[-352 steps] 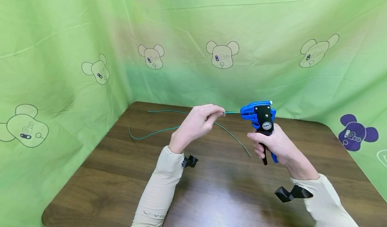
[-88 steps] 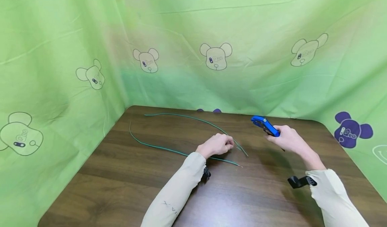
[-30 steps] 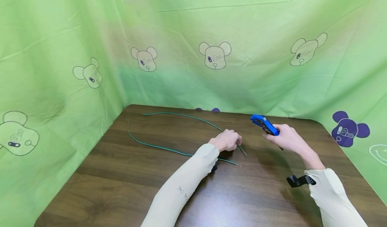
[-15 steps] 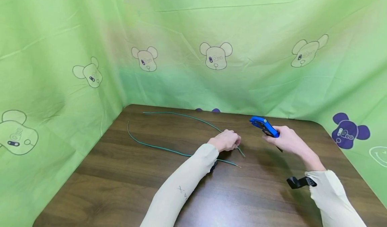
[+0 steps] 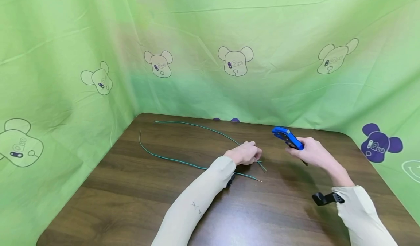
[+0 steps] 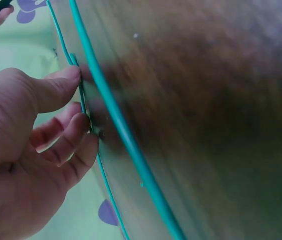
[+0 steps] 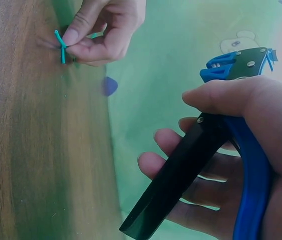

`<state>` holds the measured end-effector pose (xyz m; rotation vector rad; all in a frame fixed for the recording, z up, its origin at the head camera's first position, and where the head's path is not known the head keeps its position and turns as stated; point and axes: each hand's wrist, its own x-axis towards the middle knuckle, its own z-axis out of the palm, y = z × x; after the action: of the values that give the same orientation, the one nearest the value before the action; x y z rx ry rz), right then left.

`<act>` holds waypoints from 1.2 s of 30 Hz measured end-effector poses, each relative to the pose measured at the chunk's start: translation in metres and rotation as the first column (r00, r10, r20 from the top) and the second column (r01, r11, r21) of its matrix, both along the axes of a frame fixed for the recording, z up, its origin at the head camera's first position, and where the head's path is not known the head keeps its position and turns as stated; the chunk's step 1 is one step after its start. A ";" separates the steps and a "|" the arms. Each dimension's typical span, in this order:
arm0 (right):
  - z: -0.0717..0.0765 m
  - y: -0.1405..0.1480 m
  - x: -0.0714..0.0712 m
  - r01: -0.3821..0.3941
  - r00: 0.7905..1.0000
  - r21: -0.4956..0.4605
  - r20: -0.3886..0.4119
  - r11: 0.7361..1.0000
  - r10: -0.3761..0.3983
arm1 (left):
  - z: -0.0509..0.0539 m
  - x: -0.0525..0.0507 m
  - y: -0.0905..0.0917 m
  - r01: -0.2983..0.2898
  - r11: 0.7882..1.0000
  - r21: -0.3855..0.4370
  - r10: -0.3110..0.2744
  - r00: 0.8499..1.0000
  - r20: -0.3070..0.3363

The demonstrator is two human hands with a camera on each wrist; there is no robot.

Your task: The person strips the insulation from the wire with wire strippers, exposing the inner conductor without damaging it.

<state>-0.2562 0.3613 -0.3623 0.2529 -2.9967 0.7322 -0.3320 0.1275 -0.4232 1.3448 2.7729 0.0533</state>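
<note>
My left hand [image 5: 244, 153] is low over the table, thumb and fingertips pinching the far green wire [image 5: 213, 131] near its right end. Two green wire tips [image 7: 61, 47] cross just past the fingertips in the right wrist view; whether they belong to one wire or two I cannot tell. A second green wire [image 5: 177, 161] lies nearer, passing under the left wrist, with a pale bare tip at its right end. In my right hand [image 5: 313, 152] is a blue and black wire stripper [image 5: 287, 136], held above the table by its handles. Its jaws hold nothing in the right wrist view.
The brown wooden table [image 5: 115, 202] fills the lower view. A green cloth [image 5: 197, 27] printed with bear heads hangs behind and at both sides. Black camera mounts [image 5: 328, 198] sit at the wrists.
Earliest, the left hand held a wire into the stripper's jaws. Now that wire is out, the stripper is lowered and turned, and the left hand is on the far wire. Lately the hands barely moved.
</note>
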 end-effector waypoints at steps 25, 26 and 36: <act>0.001 0.000 0.001 -0.002 1.000 -0.014 0.007 1.000 0.002 | -0.003 0.009 -0.007 -0.032 0.989 0.143 0.033 0.999 -0.006; 0.001 0.000 0.000 -0.002 1.000 -0.014 0.007 1.000 0.002 | -0.003 0.010 -0.007 -0.036 0.988 0.152 0.038 0.999 -0.015; 0.001 0.000 0.001 0.003 1.000 -0.012 -0.007 1.000 -0.003 | 0.003 0.017 -0.016 -0.010 0.963 0.270 0.024 0.998 -0.050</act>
<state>-0.2555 0.3616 -0.3608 0.2496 -2.9844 0.7478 -0.3154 0.1110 -0.4204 1.3945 2.9051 0.4179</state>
